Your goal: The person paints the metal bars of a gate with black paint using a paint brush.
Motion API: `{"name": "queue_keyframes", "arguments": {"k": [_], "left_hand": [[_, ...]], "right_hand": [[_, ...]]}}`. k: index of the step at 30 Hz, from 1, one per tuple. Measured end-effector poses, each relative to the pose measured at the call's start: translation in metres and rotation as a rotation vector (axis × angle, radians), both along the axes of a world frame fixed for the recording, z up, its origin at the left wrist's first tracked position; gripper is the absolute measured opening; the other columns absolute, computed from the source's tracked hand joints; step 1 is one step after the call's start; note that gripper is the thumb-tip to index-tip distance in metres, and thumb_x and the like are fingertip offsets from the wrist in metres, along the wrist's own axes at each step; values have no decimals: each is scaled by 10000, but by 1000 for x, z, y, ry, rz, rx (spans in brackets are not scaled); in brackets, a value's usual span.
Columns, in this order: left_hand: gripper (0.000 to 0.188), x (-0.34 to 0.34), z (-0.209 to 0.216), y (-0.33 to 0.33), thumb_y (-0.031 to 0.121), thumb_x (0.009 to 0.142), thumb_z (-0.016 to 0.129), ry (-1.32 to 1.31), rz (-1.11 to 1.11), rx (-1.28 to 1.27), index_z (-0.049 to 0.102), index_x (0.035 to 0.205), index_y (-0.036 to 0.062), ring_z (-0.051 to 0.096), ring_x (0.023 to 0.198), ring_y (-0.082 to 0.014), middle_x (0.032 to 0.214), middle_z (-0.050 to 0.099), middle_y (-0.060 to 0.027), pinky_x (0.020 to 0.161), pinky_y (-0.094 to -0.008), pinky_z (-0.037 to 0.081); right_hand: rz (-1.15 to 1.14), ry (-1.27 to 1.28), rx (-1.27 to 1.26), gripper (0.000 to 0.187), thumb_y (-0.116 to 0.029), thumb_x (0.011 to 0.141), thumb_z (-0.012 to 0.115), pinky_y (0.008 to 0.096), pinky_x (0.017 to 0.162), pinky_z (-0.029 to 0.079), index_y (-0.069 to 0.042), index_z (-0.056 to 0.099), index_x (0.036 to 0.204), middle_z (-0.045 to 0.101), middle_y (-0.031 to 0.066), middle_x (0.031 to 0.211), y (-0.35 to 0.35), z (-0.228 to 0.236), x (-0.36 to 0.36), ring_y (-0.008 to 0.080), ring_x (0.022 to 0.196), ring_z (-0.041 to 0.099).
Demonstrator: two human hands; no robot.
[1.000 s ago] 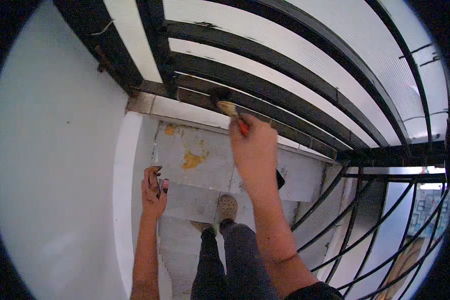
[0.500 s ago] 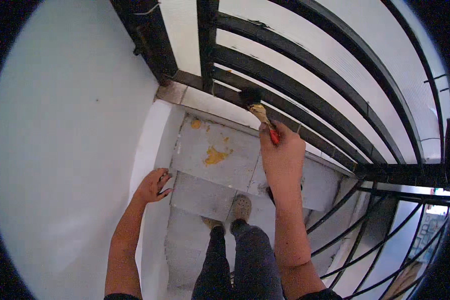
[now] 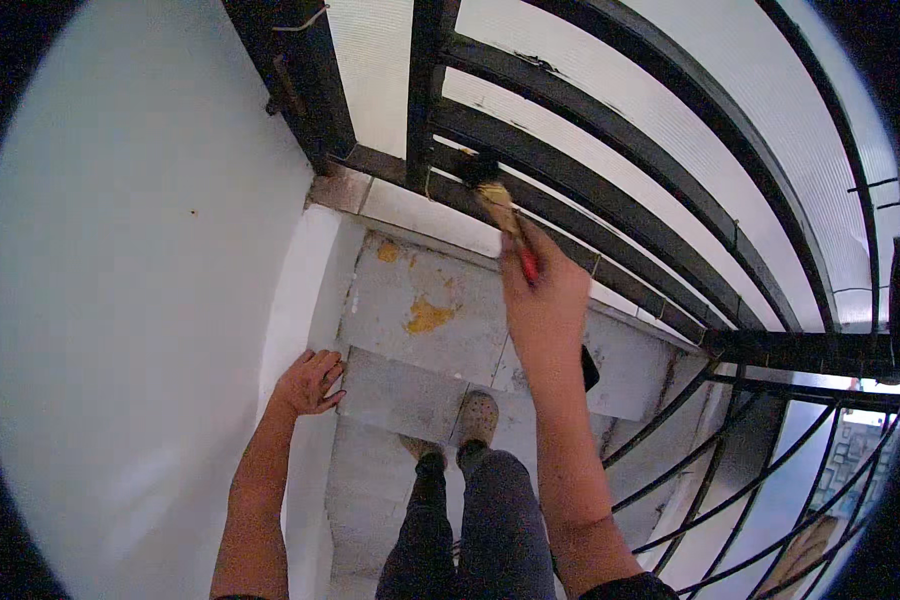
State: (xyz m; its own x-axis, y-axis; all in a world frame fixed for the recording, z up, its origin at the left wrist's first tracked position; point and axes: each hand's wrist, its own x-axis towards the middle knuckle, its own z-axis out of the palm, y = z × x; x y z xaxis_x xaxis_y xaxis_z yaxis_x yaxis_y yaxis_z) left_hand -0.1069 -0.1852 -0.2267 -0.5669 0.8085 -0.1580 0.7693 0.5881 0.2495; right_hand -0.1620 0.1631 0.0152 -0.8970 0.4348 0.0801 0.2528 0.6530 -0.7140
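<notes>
While our right hand (image 3: 545, 300) is raised with its fingers clamped around the red handle of a paintbrush (image 3: 500, 212), the dark bristles beyond our fingertips touch a black bar of the metal railing (image 3: 610, 190). Our left hand (image 3: 308, 382) lies flat, fingers spread slightly apart and holding nothing, against the white wall (image 3: 140, 300) at the edge of the grey concrete steps (image 3: 420, 320), whose yellow stain sits between our two hands.
</notes>
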Motion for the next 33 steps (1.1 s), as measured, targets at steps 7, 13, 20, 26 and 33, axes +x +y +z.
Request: {"name": "queue_keyframes", "arguments": {"k": [7,13,20,26,33], "left_hand": [[477,1,-9,-9,396,820,630,33,-31,65,588,1108,18,507,1116,-295,1180,525,-132,961,-430,406],[459,-3,-1,4,398,835,617,-17,-33,-50,599,1105,26,491,1120,-284,1180,519,-124,965,-413,399],[449,-4,2,3,404,830,616,11,-57,-8,585,1093,41,499,1068,-258,1120,516,-102,918,-408,407],[453,-3,-4,1,387,811,638,-8,-63,-22,591,1093,37,501,1091,-266,1151,523,-105,913,-411,409],[467,-2,-3,-1,369,796,650,42,-51,35,594,1114,30,503,1082,-272,1146,525,-102,908,-404,417]], "right_hand": [[49,-87,166,342,-272,877,635,453,662,525,-18,657,1105,661,234,794,-18,6,-2,404,736,661],[30,-79,170,317,-276,905,601,458,641,511,-3,649,1058,636,249,737,-47,-5,-17,420,723,647],[-237,-185,111,297,-279,931,566,480,629,490,7,636,963,626,238,708,-54,15,-12,434,700,630],[-107,-99,54,276,-283,933,552,511,585,492,-32,583,1043,648,207,705,-80,11,-25,407,656,647],[-96,-212,82,278,-289,925,563,513,573,493,-32,580,1027,649,197,700,-75,4,-32,398,652,648]]}}
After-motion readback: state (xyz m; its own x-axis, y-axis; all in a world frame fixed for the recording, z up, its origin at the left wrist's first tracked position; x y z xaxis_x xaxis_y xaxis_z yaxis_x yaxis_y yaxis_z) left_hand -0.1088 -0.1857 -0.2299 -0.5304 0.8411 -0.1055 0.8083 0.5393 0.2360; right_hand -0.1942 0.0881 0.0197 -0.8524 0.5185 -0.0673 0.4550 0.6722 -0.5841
